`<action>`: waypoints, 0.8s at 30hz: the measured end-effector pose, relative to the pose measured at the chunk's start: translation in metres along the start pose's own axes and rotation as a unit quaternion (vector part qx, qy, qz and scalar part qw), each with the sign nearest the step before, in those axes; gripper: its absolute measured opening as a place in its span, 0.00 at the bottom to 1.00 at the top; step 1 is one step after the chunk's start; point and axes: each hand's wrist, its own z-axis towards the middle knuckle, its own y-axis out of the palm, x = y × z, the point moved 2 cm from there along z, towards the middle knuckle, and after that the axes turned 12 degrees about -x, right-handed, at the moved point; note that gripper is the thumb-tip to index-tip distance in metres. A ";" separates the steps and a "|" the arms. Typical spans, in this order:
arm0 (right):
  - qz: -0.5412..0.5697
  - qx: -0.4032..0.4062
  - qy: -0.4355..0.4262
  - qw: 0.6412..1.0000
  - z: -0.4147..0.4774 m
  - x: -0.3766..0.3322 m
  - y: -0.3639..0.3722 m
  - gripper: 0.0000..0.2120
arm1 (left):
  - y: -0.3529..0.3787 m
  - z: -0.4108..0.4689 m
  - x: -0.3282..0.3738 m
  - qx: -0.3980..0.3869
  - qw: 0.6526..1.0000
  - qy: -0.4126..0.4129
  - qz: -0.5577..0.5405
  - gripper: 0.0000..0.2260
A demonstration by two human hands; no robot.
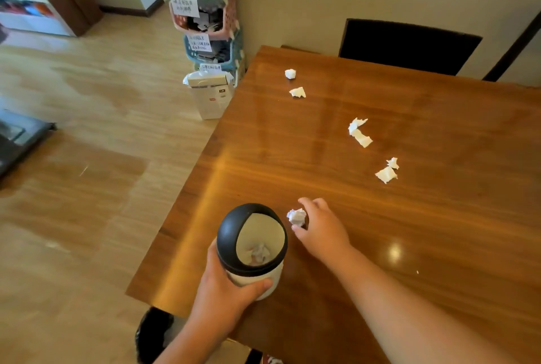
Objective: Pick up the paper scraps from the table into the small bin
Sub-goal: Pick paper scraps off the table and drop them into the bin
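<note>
A small white bin with a black domed lid stands near the table's left front edge, and crumpled paper shows inside its opening. My left hand grips the bin's white body. My right hand pinches a crumpled white paper scrap just right of the lid. More white scraps lie on the table: a pair to the right, a torn strip farther back, and two near the far left edge.
The wooden table has its left edge beside open floor. A dark chair back stands at the far side against the wall. Stacked plastic baskets and a white box sit on the floor by the table's far left corner.
</note>
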 end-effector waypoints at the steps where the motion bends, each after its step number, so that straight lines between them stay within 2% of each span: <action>1: -0.008 -0.005 0.002 1.000 0.005 -0.002 0.002 0.24 | -0.002 0.003 -0.002 -0.004 1.000 0.001 0.001 0.52; 6: 0.011 -0.015 0.024 1.000 0.014 -0.002 0.011 0.12 | -0.004 0.013 -0.007 -0.035 0.999 -0.001 -0.004 0.50; 10: 0.095 0.033 0.039 0.994 -0.005 0.011 0.007 0.07 | -0.002 0.018 -0.002 -0.059 0.998 0.010 -0.017 0.49; 16: 0.183 0.148 0.033 0.971 -0.068 0.021 -0.036 0.09 | 0.015 0.024 0.013 -0.112 0.993 0.026 -0.020 0.48; 21: 0.244 0.283 -0.021 0.927 -0.137 0.005 -0.089 0.13 | 0.040 0.027 0.022 -0.151 0.988 0.022 -0.027 0.50; 24: 0.303 0.387 -0.084 0.867 -0.173 -0.003 -0.112 0.15 | 0.057 0.028 0.031 -0.162 0.986 0.027 -0.017 0.50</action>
